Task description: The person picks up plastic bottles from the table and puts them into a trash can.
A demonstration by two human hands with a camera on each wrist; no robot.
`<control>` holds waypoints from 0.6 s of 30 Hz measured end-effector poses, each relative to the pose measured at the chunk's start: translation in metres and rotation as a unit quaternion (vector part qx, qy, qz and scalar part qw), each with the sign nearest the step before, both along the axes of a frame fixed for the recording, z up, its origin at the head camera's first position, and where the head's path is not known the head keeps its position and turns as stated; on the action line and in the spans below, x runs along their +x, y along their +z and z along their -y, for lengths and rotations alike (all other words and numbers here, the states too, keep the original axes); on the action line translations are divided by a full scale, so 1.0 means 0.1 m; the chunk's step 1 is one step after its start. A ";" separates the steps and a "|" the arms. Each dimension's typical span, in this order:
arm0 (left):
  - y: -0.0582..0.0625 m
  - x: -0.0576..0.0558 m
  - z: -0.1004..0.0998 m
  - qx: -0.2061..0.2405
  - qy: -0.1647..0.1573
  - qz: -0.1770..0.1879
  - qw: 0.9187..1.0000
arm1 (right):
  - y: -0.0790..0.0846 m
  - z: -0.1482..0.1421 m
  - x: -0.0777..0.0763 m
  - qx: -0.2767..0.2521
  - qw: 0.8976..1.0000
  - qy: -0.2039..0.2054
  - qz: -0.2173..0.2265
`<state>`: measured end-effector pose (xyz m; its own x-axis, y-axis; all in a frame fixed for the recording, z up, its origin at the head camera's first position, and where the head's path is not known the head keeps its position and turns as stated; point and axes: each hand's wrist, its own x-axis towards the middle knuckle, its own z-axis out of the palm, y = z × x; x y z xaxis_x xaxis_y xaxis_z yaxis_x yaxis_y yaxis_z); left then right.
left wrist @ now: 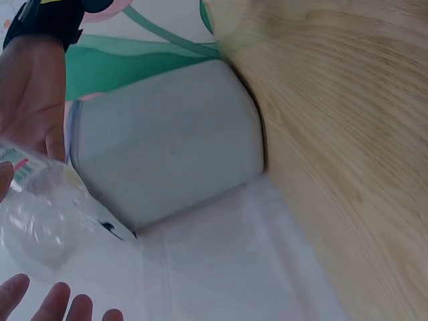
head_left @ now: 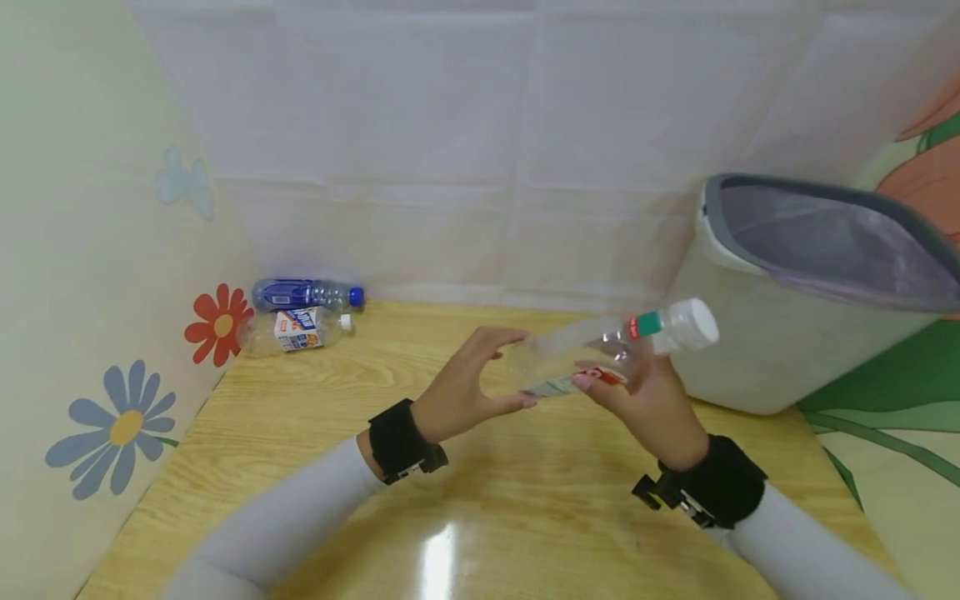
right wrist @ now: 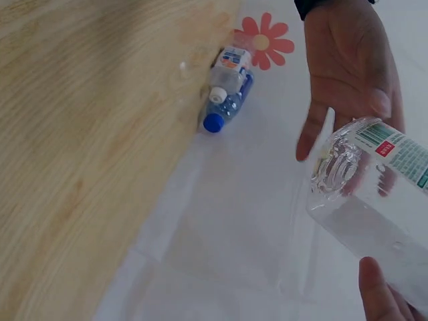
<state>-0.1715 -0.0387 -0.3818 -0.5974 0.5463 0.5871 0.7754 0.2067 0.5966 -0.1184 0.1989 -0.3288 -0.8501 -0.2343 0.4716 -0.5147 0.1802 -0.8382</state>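
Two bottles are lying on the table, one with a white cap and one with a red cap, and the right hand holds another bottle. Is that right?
Nearly! One cap is blue, not red: the head view shows it on the blue-labelled bottle. The white-capped bottle does lie on the table too, and the right hand does hold a clear bottle.

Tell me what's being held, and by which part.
The right hand holds a clear bottle by its labelled body; the left hand is open at its base.
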 end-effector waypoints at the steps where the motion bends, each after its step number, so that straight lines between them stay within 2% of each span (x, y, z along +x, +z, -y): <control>1: 0.00 -0.03 0.04 -0.004 0.007 -0.004 1.000 | 0.04 -0.03 0.00 -0.006 1.000 -0.006 0.000; 5: -0.03 -0.23 0.26 -0.016 0.045 -0.022 0.999 | 0.26 -0.21 -0.02 -0.052 0.998 -0.019 -0.010; 9: -0.11 -0.53 0.64 -0.055 0.110 -0.036 0.992 | 0.52 -0.42 -0.05 -0.092 0.994 -0.049 -0.035; 11: -0.19 -0.67 0.86 -0.088 0.150 -0.040 0.984 | 0.63 -0.54 -0.07 -0.119 0.990 -0.067 -0.045; 14: -0.34 -0.85 1.20 -0.141 0.205 -0.032 0.968 | 0.77 -0.73 -0.13 -0.172 0.978 -0.089 -0.075; 16: -0.40 -0.93 1.42 -0.168 0.237 -0.021 0.957 | 0.85 -0.87 -0.16 -0.170 0.970 -0.142 -0.096; 18: -0.44 -0.98 1.64 -0.190 0.262 -0.006 0.946 | 0.92 -1.01 -0.17 -0.146 0.961 -0.219 -0.089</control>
